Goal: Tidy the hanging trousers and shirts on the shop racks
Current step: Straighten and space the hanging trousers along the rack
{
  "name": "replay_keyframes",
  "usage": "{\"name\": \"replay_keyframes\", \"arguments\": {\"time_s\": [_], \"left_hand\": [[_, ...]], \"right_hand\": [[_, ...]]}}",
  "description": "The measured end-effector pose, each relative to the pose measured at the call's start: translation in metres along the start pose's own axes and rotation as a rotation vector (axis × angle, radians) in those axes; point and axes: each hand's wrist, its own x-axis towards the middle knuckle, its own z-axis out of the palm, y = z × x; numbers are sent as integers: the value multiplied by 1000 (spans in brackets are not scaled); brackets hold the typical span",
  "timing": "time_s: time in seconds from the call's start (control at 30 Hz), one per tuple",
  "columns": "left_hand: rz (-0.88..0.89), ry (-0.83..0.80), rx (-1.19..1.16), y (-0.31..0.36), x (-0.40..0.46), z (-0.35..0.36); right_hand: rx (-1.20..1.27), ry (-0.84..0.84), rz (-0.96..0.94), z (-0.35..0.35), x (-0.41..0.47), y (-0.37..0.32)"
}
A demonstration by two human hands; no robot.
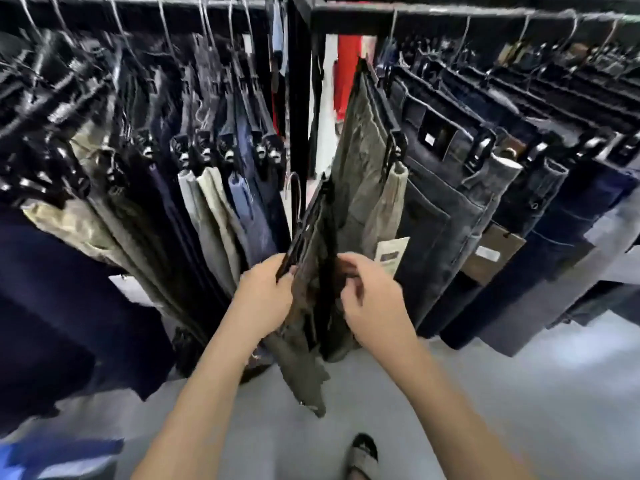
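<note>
While trousers point(311, 271) hang, left hand point(266, 299) and right hand point(374, 299) grip them.

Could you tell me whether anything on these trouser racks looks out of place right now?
Yes: one pair of dark olive trousers is off the rail, held between the left hand and right hand, its hanger hook hanging free below the rail.
</note>
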Motion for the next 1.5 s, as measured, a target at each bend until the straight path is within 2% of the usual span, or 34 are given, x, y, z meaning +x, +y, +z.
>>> {"name": "replay_keyframes", "arguments": {"time_s": [0.07, 0.13, 0.23, 0.37, 0.43, 0.5, 0.63, 0.73, 0.8, 0.9, 1.03, 1.13, 1.27, 1.4, 1.5], "left_hand": [[22, -107, 6, -20, -19, -24], [30, -220, 11, -40, -32, -51], [-7, -313, -13, -61, -47, -86], [55, -440, -28, -67, -67, -112], [79, -485, -48, -67, -74, -120], [83, -546, -55, -67, -77, -127], [112, -657, -60, -67, -76, -134], [167, -586, 25, -65, -67, -124], [171, -529, 8, -60, -62, -112], [215, -343, 59, -57, -47, -94], [227, -170, -292, -48, -30, -58], [164, -170, -452, -40, -18, -20], [51, -269, -575, -32, -7, 15], [3, -247, -494, -34, 3, 20], [-26, -299, -442, -33, 12, 22]], "right_hand": [[94, 24, 139, 7, -23, 1], [113, 17, 180, 13, -41, 0], [18, 61, 99, 17, -51, -10], [-301, 137, -111, 12, -40, -24], [-404, 70, -170, 9, -32, -30], [-482, -78, -173, 6, -24, -35], [-583, -336, -30, -12, -21, -49], [-620, -431, 65, -39, -33, -51], [-563, -412, 126, -54, -44, -46], [-479, -336, 226, -76, -55, -36], [-371, -158, 332, -110, -70, -23], [-387, -92, 349, -131, -73, -17], [-453, -31, 350, -152, -71, -5], [-492, -52, 320, -152, -63, 0], [-499, -52, 308, -146, -47, -1]]}}
